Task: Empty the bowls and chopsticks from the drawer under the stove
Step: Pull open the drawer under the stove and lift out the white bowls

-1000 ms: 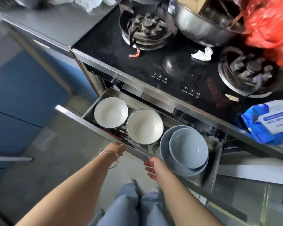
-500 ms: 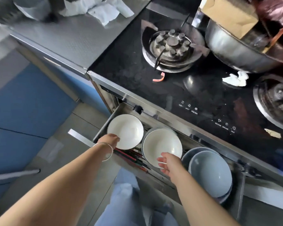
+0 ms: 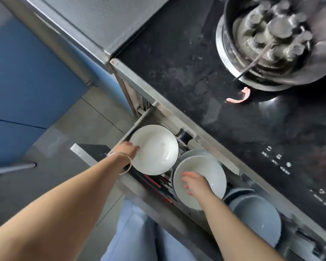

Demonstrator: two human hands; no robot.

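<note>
The drawer (image 3: 138, 123) under the stove stands pulled out. At its left end sits a white bowl (image 3: 156, 150); my left hand (image 3: 128, 150) grips its near rim, thumb inside. Beside it, a second white bowl (image 3: 205, 173) is tilted up above another bowl's rim (image 3: 195, 153). My right hand (image 3: 194, 184) holds this second bowl at its near edge, fingers over the inside. Dark and red chopsticks (image 3: 159, 184) lie along the drawer's front, partly under the bowls. Grey-blue bowls (image 3: 256, 213) are stacked at the right end.
The black glass stove top (image 3: 186, 76) overhangs the drawer, with a gas burner (image 3: 271, 44) and a pink scrap (image 3: 239, 97) on it. A steel counter (image 3: 87, 21) and blue cabinet doors (image 3: 26, 72) lie to the left. My legs (image 3: 139, 227) stand close to the drawer front.
Both hands moved from the drawer's front edge onto the two white bowls and took hold of them. The right bowl now tilts up off its stack. The camera swung left and closer.
</note>
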